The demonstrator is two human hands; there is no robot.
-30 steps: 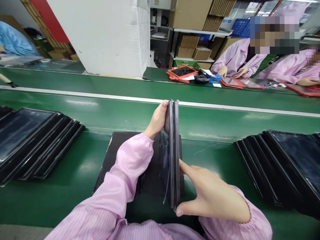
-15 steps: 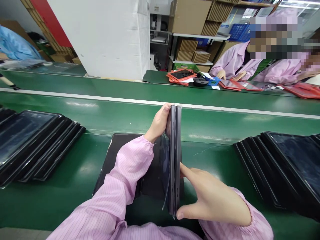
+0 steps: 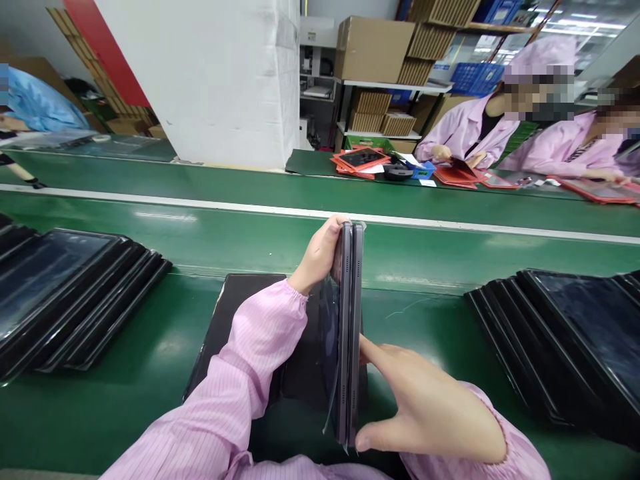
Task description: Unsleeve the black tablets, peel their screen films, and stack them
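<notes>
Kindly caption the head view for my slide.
Left grip holds two slim grey devices upright, side by side; right grip, spread, rests against one.

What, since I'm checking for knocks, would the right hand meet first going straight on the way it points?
The right hand would likely meet the nearer upright tablet first; its fingers seem to touch it, but depth is unclear.

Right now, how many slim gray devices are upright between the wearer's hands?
2, side by side: the left device, by the left hand; the right device, by the right hand. Something very thin between them could be hidden.
</notes>
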